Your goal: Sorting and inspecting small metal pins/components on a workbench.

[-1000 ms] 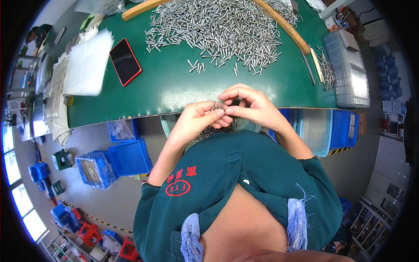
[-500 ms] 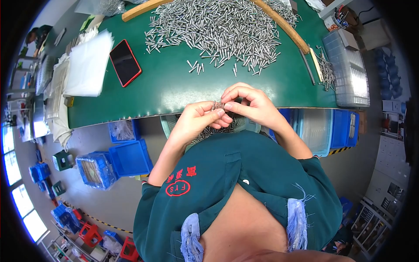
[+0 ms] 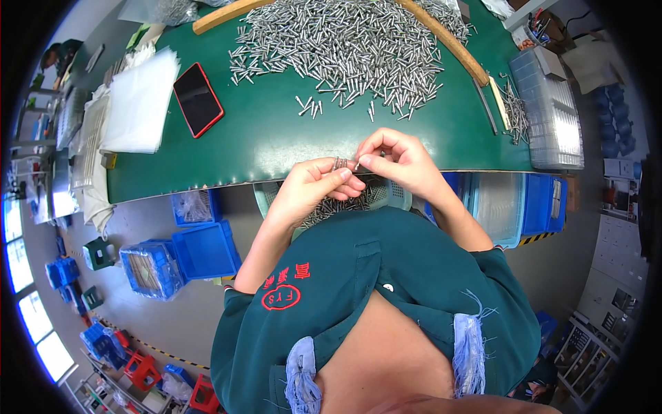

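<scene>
Teal fabric of my work shirt point(image 3: 386, 276) is filling the near part of the view, with my two forearms reaching out from it toward the worktop's point(image 3: 276, 145) front edge. My left hand point(image 3: 310, 190) is curling shut in a loose grip around a small bundle of metal pins point(image 3: 339, 164), whose ends are poking up past my forefinger. My right hand point(image 3: 400, 162) is meeting it, thumb and forefinger pinching closed on the tip of one pin at the bundle's edge. Both hands are hovering just at the worktop's near edge, over a round pale basket point(image 3: 386, 196) on my lap that is holding more of the same pins.

Down to my left, blue plastic bins point(image 3: 203, 248) are sitting on the floor; one point(image 3: 148, 269) is carrying something pale that I cannot make out. To my right, under the worktop, more blue crates point(image 3: 545, 203) are stacked beside a clear one point(image 3: 493, 207).

Farther out on the green surface, a red-cased phone point(image 3: 198, 99) is lying face up beside a stack of clear bags point(image 3: 138, 100). Beyond, a large heap of loose pins point(image 3: 345, 48) is spreading between two wooden strips point(image 3: 441, 38), with a few strays near its front. At far right, a clear lidded tray point(image 3: 552, 114) is resting next to a small cluster of pins point(image 3: 514, 110).
</scene>
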Demonstrator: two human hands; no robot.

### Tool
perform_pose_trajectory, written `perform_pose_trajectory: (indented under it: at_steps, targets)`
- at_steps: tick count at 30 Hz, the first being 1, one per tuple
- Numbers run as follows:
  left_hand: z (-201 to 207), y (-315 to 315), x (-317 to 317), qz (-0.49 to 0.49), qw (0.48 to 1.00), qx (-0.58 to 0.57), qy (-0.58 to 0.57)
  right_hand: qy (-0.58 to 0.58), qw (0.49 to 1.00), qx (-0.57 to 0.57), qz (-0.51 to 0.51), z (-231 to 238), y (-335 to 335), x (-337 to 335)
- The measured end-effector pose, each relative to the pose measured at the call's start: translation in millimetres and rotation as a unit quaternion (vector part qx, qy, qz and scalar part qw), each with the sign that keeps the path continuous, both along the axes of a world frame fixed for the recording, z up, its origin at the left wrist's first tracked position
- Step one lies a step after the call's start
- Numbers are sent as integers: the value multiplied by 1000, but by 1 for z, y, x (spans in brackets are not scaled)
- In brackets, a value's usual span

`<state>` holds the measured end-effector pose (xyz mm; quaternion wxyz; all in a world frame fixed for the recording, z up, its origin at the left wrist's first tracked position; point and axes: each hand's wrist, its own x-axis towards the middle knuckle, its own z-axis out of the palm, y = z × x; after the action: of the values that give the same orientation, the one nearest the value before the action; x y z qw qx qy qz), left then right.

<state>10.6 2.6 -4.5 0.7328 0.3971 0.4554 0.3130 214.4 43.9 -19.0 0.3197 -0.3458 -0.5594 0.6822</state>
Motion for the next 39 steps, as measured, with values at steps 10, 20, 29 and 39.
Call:
perform_pose_trajectory:
  at_steps: [10, 20, 29, 39]
  targets:
    - [-14, -4, -6, 5, 1000, 21, 16, -118, 925, 135, -335, -18, 157, 83]
    - [-22, -4, -6, -15, 1000, 16, 6, -154, 929, 194, -276, 15, 178, 79]
    - [-19, 5, -4, -24, 998, 52, 39, -242, 876, 393, 142, 30, 36, -19]
    - [-8, 1, -5, 5, 997, 76, 26, -146, 955, 252, 57, 18, 15, -16]
